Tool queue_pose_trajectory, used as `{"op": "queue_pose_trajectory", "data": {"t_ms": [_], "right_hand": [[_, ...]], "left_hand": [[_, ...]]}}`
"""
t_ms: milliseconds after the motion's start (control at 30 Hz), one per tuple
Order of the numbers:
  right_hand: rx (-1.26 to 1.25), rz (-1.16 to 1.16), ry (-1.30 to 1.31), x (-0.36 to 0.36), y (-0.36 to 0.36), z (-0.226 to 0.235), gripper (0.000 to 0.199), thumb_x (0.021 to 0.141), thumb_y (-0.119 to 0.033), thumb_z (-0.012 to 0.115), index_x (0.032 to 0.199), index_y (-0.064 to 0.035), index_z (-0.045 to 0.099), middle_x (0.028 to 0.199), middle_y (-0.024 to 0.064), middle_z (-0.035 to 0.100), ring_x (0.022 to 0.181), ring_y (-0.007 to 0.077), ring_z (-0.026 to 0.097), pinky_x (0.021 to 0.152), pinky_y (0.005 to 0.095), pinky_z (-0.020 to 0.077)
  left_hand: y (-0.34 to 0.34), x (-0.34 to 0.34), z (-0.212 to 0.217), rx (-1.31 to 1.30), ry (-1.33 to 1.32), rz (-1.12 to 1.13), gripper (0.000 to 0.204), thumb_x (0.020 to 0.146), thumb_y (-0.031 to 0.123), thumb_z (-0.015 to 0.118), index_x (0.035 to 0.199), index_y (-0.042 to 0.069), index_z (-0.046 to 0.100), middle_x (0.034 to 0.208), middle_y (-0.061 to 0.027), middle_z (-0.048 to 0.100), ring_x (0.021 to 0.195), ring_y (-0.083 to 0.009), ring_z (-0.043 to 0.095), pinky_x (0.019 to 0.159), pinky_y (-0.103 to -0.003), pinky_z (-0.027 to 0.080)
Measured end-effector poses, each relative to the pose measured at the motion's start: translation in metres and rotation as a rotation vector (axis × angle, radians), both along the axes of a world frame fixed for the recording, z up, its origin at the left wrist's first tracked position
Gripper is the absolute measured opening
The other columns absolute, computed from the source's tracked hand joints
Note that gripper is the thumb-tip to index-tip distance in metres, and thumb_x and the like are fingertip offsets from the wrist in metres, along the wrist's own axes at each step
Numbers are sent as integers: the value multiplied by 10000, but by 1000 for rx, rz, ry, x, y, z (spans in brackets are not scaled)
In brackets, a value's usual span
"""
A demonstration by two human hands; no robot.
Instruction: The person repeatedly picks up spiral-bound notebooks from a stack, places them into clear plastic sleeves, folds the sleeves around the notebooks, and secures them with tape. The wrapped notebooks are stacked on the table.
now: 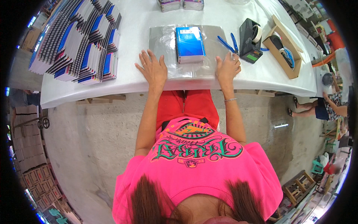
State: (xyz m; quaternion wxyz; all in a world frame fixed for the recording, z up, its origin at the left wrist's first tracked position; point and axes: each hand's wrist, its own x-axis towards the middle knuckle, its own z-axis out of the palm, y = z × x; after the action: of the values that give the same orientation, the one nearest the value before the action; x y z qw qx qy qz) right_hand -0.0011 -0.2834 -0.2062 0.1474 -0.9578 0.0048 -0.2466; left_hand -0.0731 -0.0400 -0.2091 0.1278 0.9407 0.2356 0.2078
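Observation:
A stack of small spiral-bound notebooks [190,43] with a blue cover on top sits on a clear plastic sheet [164,44] laid on the table. My left hand [153,70] lies flat with fingers spread at the sheet's left edge. At the right edge is my right hand [227,70], its fingers curled inward; whether it pinches the plastic or something else is hidden. Just beyond its fingers lies a blue-handled hand tool [232,42], like pliers or cutters, handles pointing away from me.
Tall stacks of spiral notebooks [80,41] fill the table's left side. To the right stand a black tape dispenser [249,43] and an open cardboard box [285,59] with tools inside. More notebooks [181,5] sit at the far edge. Another person [328,106] is at the far right.

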Motion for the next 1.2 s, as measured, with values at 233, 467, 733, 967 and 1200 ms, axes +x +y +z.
{"op": "queue_pose_trajectory", "data": {"t_ms": [233,467,733,967,1200], "right_hand": [[12,6,3,0,0,0,511,835,-301,704,1245,-17,592,1312,206,486,1227,339,416,1016,511,289],[-68,37,10,-3,-2,4,486,868,-375,655,1240,-64,625,1311,198,491,1227,350,418,1012,529,288],[-15,5,-53,-3,2,-3,468,826,-312,715,1213,-60,642,1290,198,506,1222,331,420,1011,498,296],[64,79,-2,-6,0,8,374,850,-250,690,1206,-140,656,1262,176,517,1194,333,444,994,518,311],[273,228,69,21,-44,9,288,897,-173,612,1153,-53,667,1105,207,596,1030,353,564,884,443,439]], "left_hand": [[2,-1,0,-33,-64,-21,599,984,356,447,1423,-46,380,1509,-270,283,1435,-382,215,1137,-617,98],[1,-4,3,-10,-21,-28,560,983,337,459,1404,-29,422,1506,-266,286,1431,-387,218,1131,-628,104],[0,-9,11,-28,-130,-76,420,929,248,571,1323,104,548,1392,-203,419,1381,-376,301,1118,-643,138],[-3,-18,32,-92,-328,-127,329,843,183,669,1164,135,621,1184,-111,503,1181,-289,453,1009,-566,300],[-92,-7,36,-310,-385,-815,213,802,223,721,980,113,677,1001,-94,620,963,-303,603,832,-414,485]]}}
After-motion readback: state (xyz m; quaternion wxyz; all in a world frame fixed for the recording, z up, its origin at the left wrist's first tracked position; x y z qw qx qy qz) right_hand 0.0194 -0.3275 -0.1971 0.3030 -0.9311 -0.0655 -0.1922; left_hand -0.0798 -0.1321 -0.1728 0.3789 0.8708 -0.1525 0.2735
